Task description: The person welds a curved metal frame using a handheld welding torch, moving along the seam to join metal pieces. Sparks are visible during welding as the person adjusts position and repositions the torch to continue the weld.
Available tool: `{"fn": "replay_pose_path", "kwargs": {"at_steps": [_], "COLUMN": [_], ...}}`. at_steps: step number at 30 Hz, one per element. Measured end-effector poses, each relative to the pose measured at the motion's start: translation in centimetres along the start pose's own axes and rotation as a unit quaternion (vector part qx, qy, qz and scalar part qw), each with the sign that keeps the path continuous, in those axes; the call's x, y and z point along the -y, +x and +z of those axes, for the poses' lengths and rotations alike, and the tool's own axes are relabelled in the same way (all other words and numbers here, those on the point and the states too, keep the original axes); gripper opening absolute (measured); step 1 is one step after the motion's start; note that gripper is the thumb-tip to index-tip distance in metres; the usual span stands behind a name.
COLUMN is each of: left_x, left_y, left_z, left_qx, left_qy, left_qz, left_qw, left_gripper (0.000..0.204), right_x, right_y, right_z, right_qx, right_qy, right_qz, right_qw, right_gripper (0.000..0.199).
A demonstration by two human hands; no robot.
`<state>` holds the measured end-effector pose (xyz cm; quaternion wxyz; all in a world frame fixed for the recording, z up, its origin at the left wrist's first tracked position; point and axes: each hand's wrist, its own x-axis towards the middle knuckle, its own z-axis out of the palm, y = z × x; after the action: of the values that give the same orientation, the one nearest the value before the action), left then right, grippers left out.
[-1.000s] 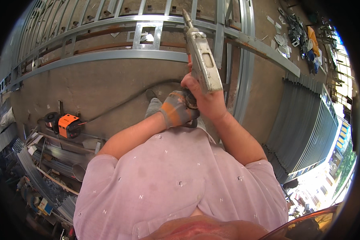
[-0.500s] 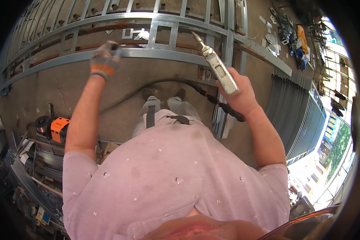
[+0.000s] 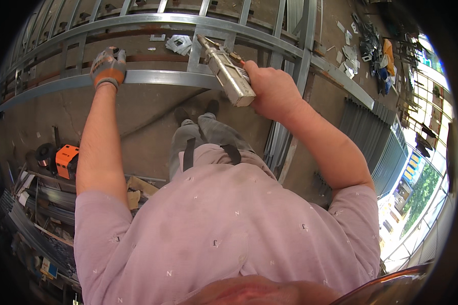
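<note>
My left hand [image 3: 108, 68], in a grey and orange glove, lies over the near rail [image 3: 163, 78] of a galvanized steel frame, its fingers curled over the far side. Bare, my right hand [image 3: 276, 90] grips a pale metal welding gun [image 3: 229, 79]. The gun's narrow nozzle points away and to the left, above a flat upright [image 3: 195, 58] that joins the near rail to the middle rail [image 3: 152, 19]. Whether the tip touches the metal I cannot tell. My right palm hides the gun's handle.
An orange machine [image 3: 66, 161] with a wire spool [image 3: 45, 155] stands at left. A dark hose [image 3: 152, 119] crosses the floor by my shoes. Stacked grey profiles [image 3: 374, 132] lie at right. White scraps [image 3: 179, 44] lie beyond the near rail.
My left hand has come down onto the near rail, shifting left. My right hand has carried the welding gun left and forward, over the frame. My view has shifted slightly.
</note>
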<state>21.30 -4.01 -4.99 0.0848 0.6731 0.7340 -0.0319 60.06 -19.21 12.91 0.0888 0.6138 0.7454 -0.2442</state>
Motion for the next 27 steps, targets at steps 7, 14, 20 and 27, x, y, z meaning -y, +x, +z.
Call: {"fn": "replay_pose_path", "kwargs": {"at_steps": [7,14,20,27], "left_x": [0.2,-0.4,0.9,-0.1], "left_y": [-0.4,-0.5,-0.2,-0.7], "left_z": [-0.2,-0.7,0.3,-0.8], "left_qx": [-0.013,0.047,0.025,0.015], "left_qy": [0.010,0.044,0.040,0.023], "left_qz": [0.002,-0.029,-0.007,-0.005], "left_qw": [1.000,0.998,0.999,1.000], "left_gripper": [0.047,0.045,0.045,0.039], "right_x": [-1.0,-2.2,-2.4,-2.4], "right_y": [3.1,4.3,4.4,4.5], "right_z": [0.2,0.5,0.7,0.7], "right_qx": [0.019,0.031,0.036,0.040], "right_qy": [-0.015,-0.015,-0.005,-0.007], "right_qz": [-0.004,0.008,0.007,0.014], "right_qw": [1.000,0.999,0.999,0.999], "right_gripper": [0.027,0.027,0.027,0.028]}}
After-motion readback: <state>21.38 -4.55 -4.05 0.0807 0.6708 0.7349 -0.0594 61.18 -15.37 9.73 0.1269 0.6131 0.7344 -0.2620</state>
